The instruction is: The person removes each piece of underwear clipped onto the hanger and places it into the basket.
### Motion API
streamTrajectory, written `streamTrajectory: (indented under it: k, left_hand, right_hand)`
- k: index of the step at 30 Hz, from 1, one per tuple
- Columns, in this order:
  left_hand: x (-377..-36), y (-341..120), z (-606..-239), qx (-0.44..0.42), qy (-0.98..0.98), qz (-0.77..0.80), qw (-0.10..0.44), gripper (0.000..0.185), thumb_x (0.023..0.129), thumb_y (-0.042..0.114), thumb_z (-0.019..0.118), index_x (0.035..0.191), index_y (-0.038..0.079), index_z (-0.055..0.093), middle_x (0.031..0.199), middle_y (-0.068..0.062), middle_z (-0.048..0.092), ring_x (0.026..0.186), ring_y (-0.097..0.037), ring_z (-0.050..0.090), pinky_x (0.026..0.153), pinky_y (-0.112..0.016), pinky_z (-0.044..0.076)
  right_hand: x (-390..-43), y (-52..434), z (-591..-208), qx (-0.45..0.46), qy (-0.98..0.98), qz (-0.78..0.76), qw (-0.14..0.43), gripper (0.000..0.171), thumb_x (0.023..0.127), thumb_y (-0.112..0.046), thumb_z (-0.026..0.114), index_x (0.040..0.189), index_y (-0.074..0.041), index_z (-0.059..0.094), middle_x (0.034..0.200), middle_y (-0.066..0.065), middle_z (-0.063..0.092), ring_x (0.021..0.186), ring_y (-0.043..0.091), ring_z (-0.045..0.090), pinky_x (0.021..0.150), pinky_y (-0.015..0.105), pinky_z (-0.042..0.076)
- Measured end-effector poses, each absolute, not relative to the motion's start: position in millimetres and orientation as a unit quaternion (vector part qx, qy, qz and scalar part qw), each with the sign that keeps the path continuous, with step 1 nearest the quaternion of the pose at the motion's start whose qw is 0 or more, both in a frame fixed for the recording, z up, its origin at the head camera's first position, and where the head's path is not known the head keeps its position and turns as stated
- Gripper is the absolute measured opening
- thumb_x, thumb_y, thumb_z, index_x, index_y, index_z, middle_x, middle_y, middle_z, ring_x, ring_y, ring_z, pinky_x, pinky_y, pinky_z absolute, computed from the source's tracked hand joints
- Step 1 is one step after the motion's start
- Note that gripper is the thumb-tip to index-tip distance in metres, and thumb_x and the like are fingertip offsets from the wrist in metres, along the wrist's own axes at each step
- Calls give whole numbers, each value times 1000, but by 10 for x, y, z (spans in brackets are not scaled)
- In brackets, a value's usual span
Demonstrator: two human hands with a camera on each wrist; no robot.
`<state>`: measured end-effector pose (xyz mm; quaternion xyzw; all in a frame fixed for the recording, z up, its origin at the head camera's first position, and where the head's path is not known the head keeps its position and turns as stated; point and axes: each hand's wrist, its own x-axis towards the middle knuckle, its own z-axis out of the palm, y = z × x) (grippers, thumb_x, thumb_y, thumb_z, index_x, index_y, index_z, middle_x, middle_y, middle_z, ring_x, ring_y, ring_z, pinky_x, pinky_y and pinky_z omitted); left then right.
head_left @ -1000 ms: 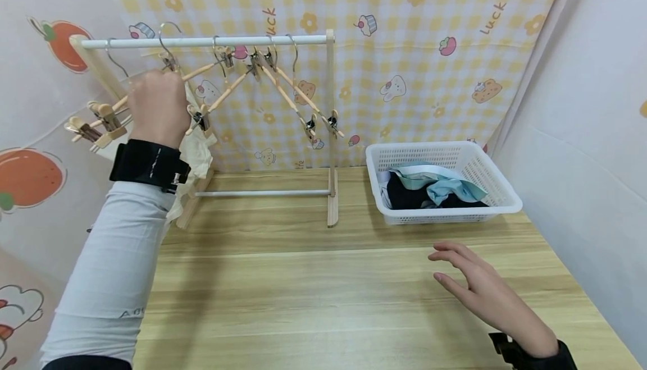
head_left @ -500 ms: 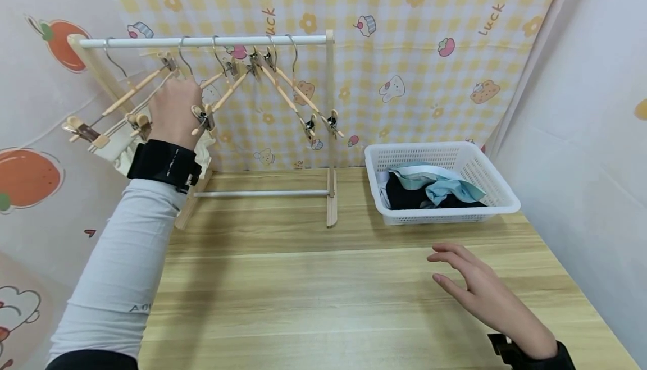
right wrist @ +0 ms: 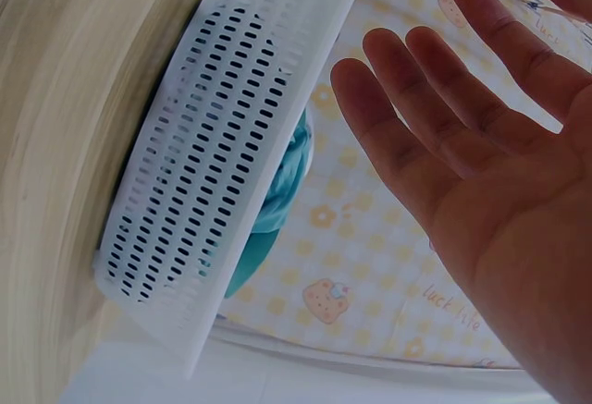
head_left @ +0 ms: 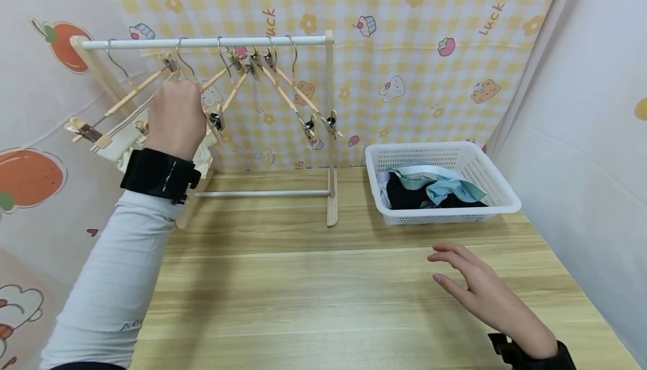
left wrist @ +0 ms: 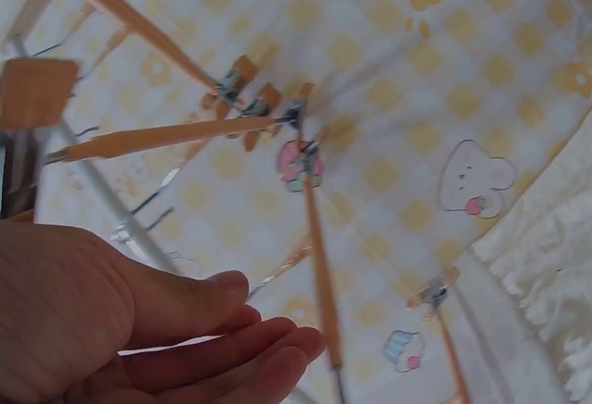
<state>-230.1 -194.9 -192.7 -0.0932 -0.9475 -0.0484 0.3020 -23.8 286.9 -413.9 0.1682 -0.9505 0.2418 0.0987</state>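
Note:
My left hand [head_left: 177, 112] is raised among several wooden clip hangers on the rack's white rod [head_left: 146, 43]. In the left wrist view its thumb and loosely bent fingers lie close together with nothing visible between them. A hanger bar [left wrist: 319, 275] passes by the fingertips; whether they touch cannot be told. Cream cloth [head_left: 204, 156] hangs behind that hand, mostly hidden. To its right is a hanger's metal clip [head_left: 216, 120]. My right hand [head_left: 480, 286] hovers over the table's right side, fingers spread loosely, holding nothing, in front of the white basket [head_left: 445, 217].
In the basket lie light blue cloth [head_left: 457, 189] and black cloth [head_left: 404, 193]. The rack's right post [head_left: 331, 134] stands left of the basket. A yellow checked curtain [head_left: 404, 50] hangs behind, above the wooden table [head_left: 313, 286].
A hanger hook came down onto the rod as my left hand moved right. Since then, the neighbouring hanger on its right has slid a little rightward. My right hand stays in place.

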Motion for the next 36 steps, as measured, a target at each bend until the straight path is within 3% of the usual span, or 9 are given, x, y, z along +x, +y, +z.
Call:
streamTrajectory:
  k: [4, 8, 11, 16, 20, 23, 27, 31, 36]
  left_hand:
    - [-2163, -1937, -1819, -98, -938, -77, 324, 20, 87, -19, 43, 90, -23, 63, 93, -43, 61, 92, -63, 60, 75, -71, 51]
    - [-2096, -2022, -1647, -77, -935, -99, 332, 26, 87, -19, 42, 101, -26, 63, 101, -44, 60, 99, -65, 57, 83, -73, 46]
    - [-2058, -2140, -1529, -39, -939, -93, 328, 32, 98, -11, 43, 119, -25, 64, 111, -46, 60, 107, -66, 56, 87, -75, 46]
    - [-2021, -2396, -1426, 24, -950, -68, 305, 39, 108, 2, 44, 134, -20, 61, 125, -48, 61, 111, -69, 57, 84, -79, 48]
    - [-2053, -2591, -1408, 71, -964, -44, 250, 42, 109, 10, 41, 130, -23, 57, 100, -44, 58, 96, -63, 55, 65, -66, 48]
    - [-2090, -2731, -1438, 88, -971, -38, 218, 40, 108, 14, 42, 104, -21, 61, 77, -30, 51, 85, -54, 52, 55, -52, 41]
    - [-2146, -2893, -1536, 77, -970, -48, 224, 38, 101, 12, 44, 68, -7, 52, 62, -22, 48, 76, -52, 55, 51, -51, 39]
    - [-2205, -3001, -1632, 76, -971, -58, 218, 34, 97, 9, 46, 68, -8, 53, 61, -24, 51, 75, -55, 57, 55, -58, 43]
    - [-2255, -3102, -1746, 83, -977, -65, 183, 25, 99, 9, 56, 92, -15, 63, 67, -27, 58, 80, -55, 57, 61, -60, 43]
  right_hand:
    - [-254, 2865, -4133, 168, -950, 247, 93, 27, 101, -17, 78, 127, -22, 73, 143, 9, 65, 125, 33, 68, 95, 57, 60]
    - [-270, 2861, -4130, 169, -949, 252, 87, 27, 101, -18, 78, 127, -21, 73, 144, 10, 65, 126, 35, 67, 94, 57, 60]
    - [-272, 2858, -4135, 171, -949, 251, 89, 27, 101, -18, 78, 127, -21, 73, 143, 10, 65, 126, 35, 67, 94, 57, 59]
    - [-268, 2850, -4140, 174, -948, 247, 98, 28, 100, -16, 79, 127, -21, 73, 143, 10, 66, 125, 33, 68, 94, 58, 59]
    - [-274, 2849, -4154, 178, -948, 245, 102, 28, 100, -16, 79, 127, -21, 73, 142, 9, 66, 124, 33, 69, 94, 57, 59]
    - [-278, 2854, -4161, 178, -947, 246, 102, 28, 100, -17, 79, 127, -22, 73, 142, 8, 65, 123, 33, 69, 93, 57, 59]
    - [-275, 2855, -4158, 178, -947, 245, 106, 28, 100, -16, 79, 127, -21, 73, 142, 8, 66, 123, 32, 69, 93, 56, 59]
    - [-276, 2858, -4159, 178, -947, 245, 105, 28, 100, -16, 79, 127, -21, 73, 142, 8, 66, 124, 32, 68, 94, 57, 59]
    - [-280, 2869, -4161, 171, -949, 250, 89, 28, 101, -19, 79, 127, -22, 73, 144, 8, 65, 125, 33, 68, 95, 57, 59]
